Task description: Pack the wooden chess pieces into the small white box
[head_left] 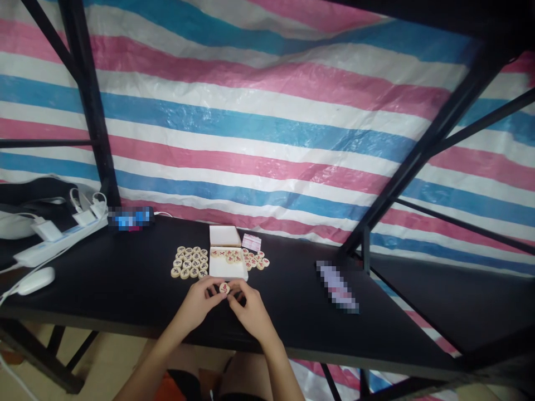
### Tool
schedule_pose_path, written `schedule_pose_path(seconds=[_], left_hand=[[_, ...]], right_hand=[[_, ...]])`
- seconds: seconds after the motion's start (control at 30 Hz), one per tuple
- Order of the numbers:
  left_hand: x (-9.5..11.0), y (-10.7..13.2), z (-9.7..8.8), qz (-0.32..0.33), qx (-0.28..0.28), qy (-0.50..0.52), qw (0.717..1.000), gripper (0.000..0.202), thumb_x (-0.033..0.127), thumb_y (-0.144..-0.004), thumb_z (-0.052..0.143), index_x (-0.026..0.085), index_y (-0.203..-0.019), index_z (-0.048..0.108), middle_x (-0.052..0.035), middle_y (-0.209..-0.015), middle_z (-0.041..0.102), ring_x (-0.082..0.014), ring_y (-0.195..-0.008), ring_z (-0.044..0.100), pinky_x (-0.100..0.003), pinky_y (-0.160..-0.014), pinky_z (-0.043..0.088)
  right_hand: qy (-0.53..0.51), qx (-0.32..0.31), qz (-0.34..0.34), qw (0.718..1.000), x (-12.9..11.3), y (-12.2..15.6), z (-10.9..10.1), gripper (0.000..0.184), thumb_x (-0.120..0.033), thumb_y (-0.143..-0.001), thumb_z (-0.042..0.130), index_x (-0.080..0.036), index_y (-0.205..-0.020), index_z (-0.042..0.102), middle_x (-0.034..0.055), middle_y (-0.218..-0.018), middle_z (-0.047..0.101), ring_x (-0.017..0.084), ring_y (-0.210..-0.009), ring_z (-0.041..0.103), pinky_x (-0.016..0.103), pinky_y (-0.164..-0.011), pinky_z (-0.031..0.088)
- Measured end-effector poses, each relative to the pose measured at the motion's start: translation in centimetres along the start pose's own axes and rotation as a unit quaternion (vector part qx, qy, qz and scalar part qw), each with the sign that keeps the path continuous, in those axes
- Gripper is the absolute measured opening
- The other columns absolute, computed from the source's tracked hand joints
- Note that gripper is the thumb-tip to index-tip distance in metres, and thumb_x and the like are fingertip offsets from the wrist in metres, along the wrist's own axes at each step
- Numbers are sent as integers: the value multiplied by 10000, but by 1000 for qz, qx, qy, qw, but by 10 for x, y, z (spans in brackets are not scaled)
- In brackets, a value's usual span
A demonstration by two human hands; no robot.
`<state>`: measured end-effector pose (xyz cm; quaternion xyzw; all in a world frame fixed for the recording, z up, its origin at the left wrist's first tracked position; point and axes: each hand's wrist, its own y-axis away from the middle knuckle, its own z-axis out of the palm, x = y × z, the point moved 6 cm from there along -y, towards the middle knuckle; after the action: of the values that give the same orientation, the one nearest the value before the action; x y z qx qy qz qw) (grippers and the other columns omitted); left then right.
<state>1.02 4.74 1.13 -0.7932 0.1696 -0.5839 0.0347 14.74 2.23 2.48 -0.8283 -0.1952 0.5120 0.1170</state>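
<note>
Between the fingertips of my left hand (204, 295) and my right hand (246, 301) is a round Chinese chess piece (224, 288) with a red character facing up. Both hands pinch it, one from each side, just in front of an open white box (228, 270). Several red-marked pieces (233, 256) sit in the far part of that box. To its left, black-marked pieces (189, 262) stand in neat rows. More red-marked pieces (259, 260) lie loosely grouped on the right side. Behind the box rests its other half (223, 236), with a pink and white card (251, 242) beside it.
A white power strip (62, 242) with plugs and cables lies at the left, near a white mouse-like object (37, 280). Blurred-out items are at the back left and the right of the black table (292, 317). Black metal posts (86, 94) frame a striped sheet (259, 128).
</note>
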Motion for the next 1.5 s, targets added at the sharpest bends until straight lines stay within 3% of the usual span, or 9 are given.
schedule_pose_path(seconds=[0.37, 0.53, 0.7, 1.0, 1.13, 1.27, 1.37, 1.5], left_hand=[[7, -1, -2, 7, -4, 28, 1000, 254, 311, -701, 664, 194, -915, 734, -55, -865, 681, -160, -652, 561, -258, -597, 435], [10, 0, -2, 33, -11, 19, 999, 261, 345, -813, 547, 202, -949, 719, -65, -936, 696, -202, -822, 614, -291, -729, 473], [7, 0, 1, 0, -21, 39, 999, 277, 333, -824, 522, 172, -977, 687, -66, -909, 724, -203, -796, 647, -296, -754, 494], [2, 1, 4, -5, -42, 54, 998, 250, 292, -815, 544, 152, -970, 680, -70, -889, 728, -213, -817, 656, -304, -758, 508], [3, 0, 1, 25, -12, -3, 1000, 242, 278, -842, 498, 176, -965, 680, -70, -931, 709, -205, -831, 651, -319, -776, 515], [-2, -1, -4, 59, 49, -95, 993, 267, 221, -845, 463, 199, -1007, 674, -92, -1139, 631, -226, -1015, 610, -366, -882, 494], [-8, -1, 0, 67, 50, -152, 985, 306, 182, -846, 441, 186, -1062, 658, -103, -1232, 582, -235, -1115, 564, -399, -979, 435], [-11, 0, 6, 59, 37, -205, 976, 304, 190, -843, 467, 191, -1092, 642, -101, -1265, 562, -243, -1146, 540, -418, -998, 421]], right_hand=[[9, 17, 2, 1000, 5, 1, -1, 133, -225, -799, 593, -224, -932, 602, 11, -866, 637, 155, -777, 594, 248, -654, 459], [10, 11, -7, 1000, 2, 1, 0, 192, -178, -811, 549, -225, -991, 599, 8, -872, 643, 138, -735, 597, 243, -655, 461], [13, 17, -20, 1000, -2, 1, -2, 182, -167, -822, 519, -224, -969, 609, 12, -904, 646, 134, -736, 602, 240, -655, 459], [44, 3, 4, 999, 3, 1, 0, 206, -184, -792, 577, -230, -990, 613, 8, -863, 645, 145, -744, 590, 247, -656, 460], [48, 1, -1, 999, 3, 0, 1, 267, -172, -812, 559, -237, -1068, 605, 10, -897, 655, 141, -738, 587, 244, -659, 458], [65, 22, -1, 998, 5, 0, 0, 246, -195, -834, 540, -224, -1065, 620, 23, -899, 659, 147, -730, 587, 247, -658, 464], [84, 58, 14, 995, 10, 1, -4, 226, -228, -841, 531, -206, -1044, 628, 49, -900, 658, 168, -760, 597, 262, -668, 477], [97, 110, 3, 989, 13, 0, -14, 215, -264, -838, 531, -198, -1023, 618, 80, -982, 628, 196, -849, 594, 274, -669, 487]])
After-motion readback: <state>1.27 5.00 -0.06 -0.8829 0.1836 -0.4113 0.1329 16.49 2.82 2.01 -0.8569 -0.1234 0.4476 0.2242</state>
